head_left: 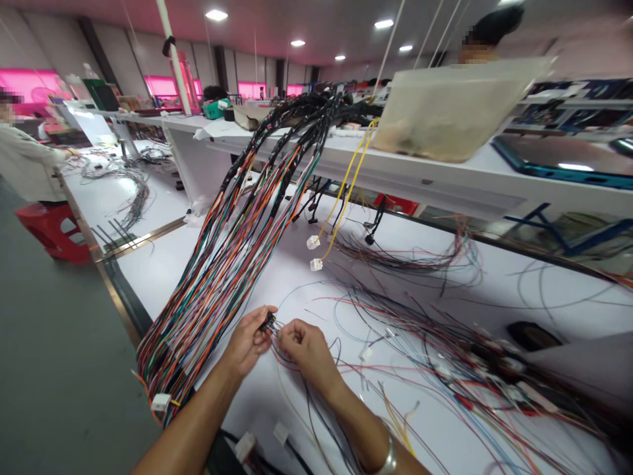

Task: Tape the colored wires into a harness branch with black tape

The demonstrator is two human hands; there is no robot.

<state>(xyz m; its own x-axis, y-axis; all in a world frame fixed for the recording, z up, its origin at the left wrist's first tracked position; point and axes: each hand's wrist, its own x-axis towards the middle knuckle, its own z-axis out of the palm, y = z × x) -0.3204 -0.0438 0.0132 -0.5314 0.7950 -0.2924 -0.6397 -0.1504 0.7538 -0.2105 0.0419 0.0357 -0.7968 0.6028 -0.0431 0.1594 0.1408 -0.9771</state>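
Note:
Near the middle of the white table, my left hand (250, 340) pinches a small black connector (268, 322). Right beside it, my right hand (302, 343) has its fingertips closed at thin wires (277, 326) that meet the connector. Dark and pale wires run down from between the hands toward the front. Left of my hands hangs a thick bundle of multicoloured wires (232, 264), draped from the shelf down over the table's edge. Two white connectors (315, 264) on yellow wires dangle beyond my hands.
A shelf (346, 148) crosses behind, carrying a translucent plastic bin (445, 109). Loose wires (420, 356) spread over the right side of the table. A white connector (161, 402) hangs at the bundle's lower end. At far left, a person (30, 158) stands near a red stool (54, 231).

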